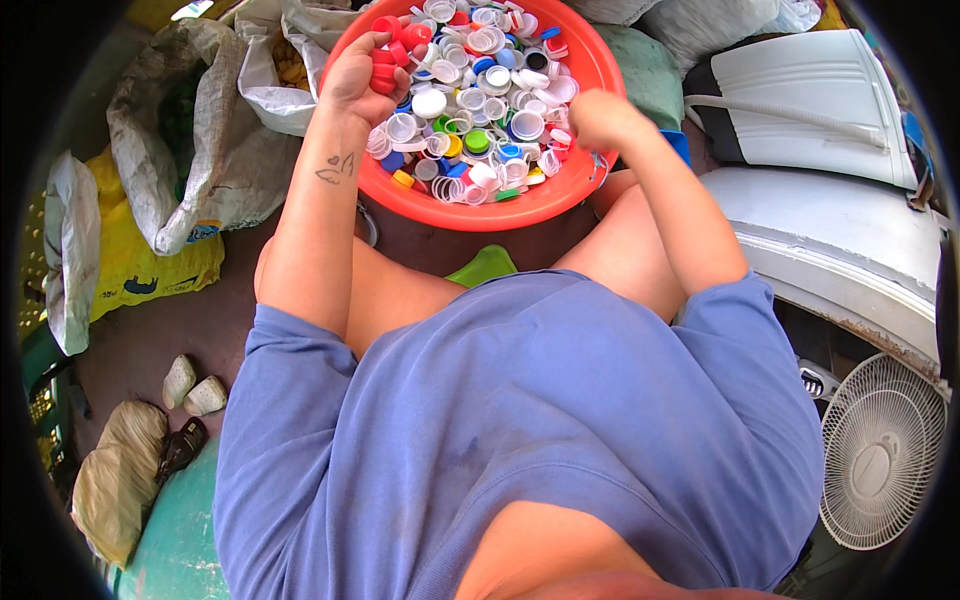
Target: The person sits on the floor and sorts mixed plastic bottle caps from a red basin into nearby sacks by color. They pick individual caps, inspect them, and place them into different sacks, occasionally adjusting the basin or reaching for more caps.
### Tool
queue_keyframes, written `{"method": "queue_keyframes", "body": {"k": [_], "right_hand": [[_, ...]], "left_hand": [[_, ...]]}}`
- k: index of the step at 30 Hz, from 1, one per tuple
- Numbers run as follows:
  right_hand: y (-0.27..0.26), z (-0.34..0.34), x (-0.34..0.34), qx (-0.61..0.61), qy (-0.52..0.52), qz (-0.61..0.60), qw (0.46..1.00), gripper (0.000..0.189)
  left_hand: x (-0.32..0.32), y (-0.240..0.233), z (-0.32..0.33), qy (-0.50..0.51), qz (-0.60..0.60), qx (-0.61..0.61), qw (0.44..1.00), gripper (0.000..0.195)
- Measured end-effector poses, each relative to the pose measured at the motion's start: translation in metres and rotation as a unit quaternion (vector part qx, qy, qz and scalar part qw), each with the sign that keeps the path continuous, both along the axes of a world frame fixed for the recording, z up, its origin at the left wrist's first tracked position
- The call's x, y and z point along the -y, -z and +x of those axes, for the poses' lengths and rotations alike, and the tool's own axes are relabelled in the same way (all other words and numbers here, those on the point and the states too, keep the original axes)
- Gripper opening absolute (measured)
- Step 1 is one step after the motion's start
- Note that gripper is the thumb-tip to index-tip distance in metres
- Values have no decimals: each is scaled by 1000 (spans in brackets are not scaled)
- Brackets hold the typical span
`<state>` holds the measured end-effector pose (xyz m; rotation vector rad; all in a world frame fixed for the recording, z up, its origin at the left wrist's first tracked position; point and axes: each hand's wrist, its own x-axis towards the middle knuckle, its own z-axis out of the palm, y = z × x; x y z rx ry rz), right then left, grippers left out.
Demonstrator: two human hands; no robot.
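A round orange-red plastic basin (480, 217) holds a heap of plastic bottle caps (472, 97), mostly white and clear, with blue, green, yellow and red ones among them. Over its left side my left hand (367, 79) is turned palm up, its fingers curled around several red plastic caps (391, 56). My right hand (604, 120) hangs at the right side of the basin, fingers bent and pointing down to the caps. Its fingertips are mostly hidden behind the hand, so whether it pinches a cap does not show.
Open woven sacks (225, 165) stand at the left, one with yellowish pieces inside. White clogs (180, 382) lie on the floor at lower left. On the right are a white ribbed plastic appliance (810, 105), a white metal casing (832, 225) and a fan (877, 457).
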<state>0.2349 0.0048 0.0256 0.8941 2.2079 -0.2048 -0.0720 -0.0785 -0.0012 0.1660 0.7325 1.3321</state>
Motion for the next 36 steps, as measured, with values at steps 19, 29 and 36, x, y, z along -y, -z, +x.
{"method": "queue_keyframes", "body": {"k": [19,29,36], "right_hand": [[65,-8,8,-19,-3,73,997,19],[41,-12,11,-27,-13,53,998,24],[-11,27,-19,-448,436,-321,712,39]], "left_hand": [[-7,-25,14,85,-23,-299,950,23],[-10,-14,20,92,-13,-554,827,27],[2,-19,19,58,-23,-449,892,35]]}}
